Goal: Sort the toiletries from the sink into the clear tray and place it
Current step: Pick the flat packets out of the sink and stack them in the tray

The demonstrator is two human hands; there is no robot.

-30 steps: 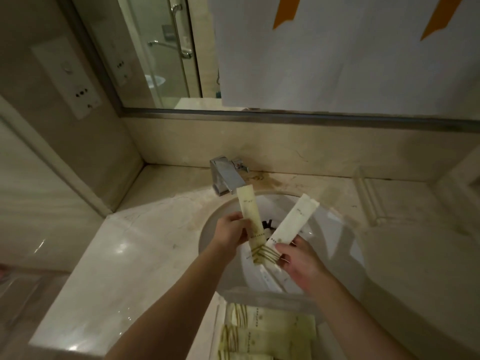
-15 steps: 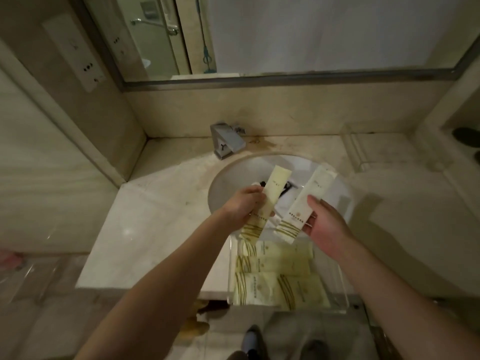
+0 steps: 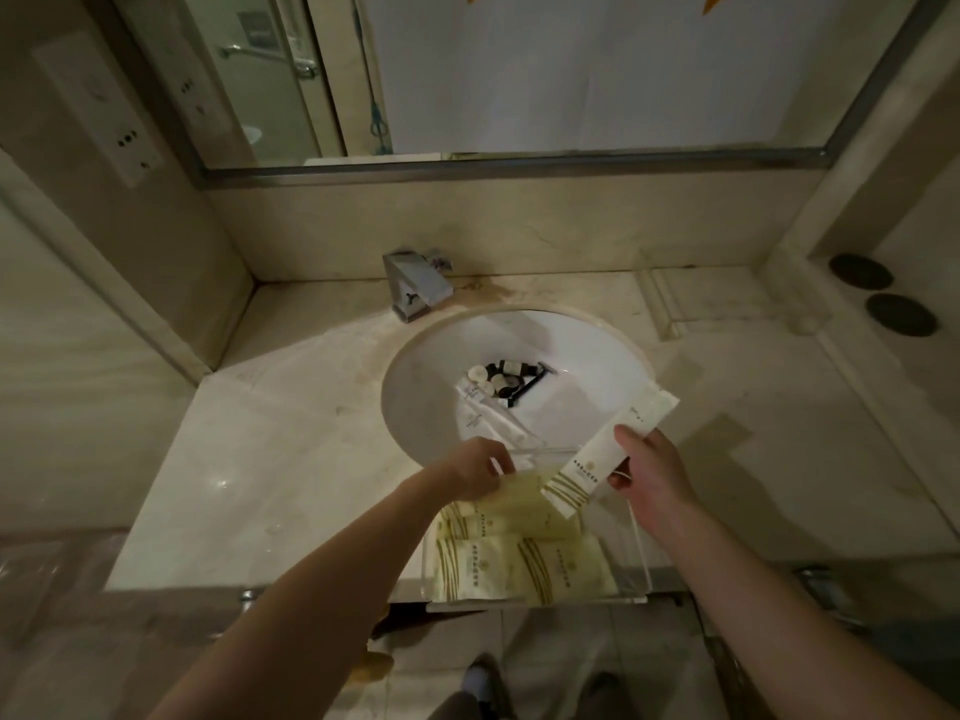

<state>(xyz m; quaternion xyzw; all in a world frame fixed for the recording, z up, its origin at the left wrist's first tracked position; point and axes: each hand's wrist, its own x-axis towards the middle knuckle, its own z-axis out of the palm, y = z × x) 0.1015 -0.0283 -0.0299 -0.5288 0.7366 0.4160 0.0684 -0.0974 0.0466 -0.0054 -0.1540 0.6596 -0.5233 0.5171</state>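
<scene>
A clear tray [image 3: 638, 556] sits at the counter's front edge, below the white sink [image 3: 587, 350]. Several pale yellow packets [image 3: 524, 561] lie flat in it. My left hand [image 3: 475, 467] lowers another yellow packet [image 3: 519, 493] into the tray's far end, fingers curled on it. My right hand [image 3: 649, 470] grips a long white packet [image 3: 608, 452] with gold stripes, slanted over the tray's far right corner. In the sink bowl lie small dark bottles [image 3: 506, 379], a black comb [image 3: 530, 387] and white packets [image 3: 483, 415].
A chrome tap [image 3: 415, 288] stands behind the sink. A second clear tray [image 3: 670, 304] lies on the counter at the back right. Two dark round discs [image 3: 878, 293] sit on a ledge at the far right. A mirror [image 3: 519, 70] spans the back wall.
My left hand has brought its yellow packet down from over the sink into the tray. My right hand has shifted right and lower with the white packet. The camera view has tilted down.
</scene>
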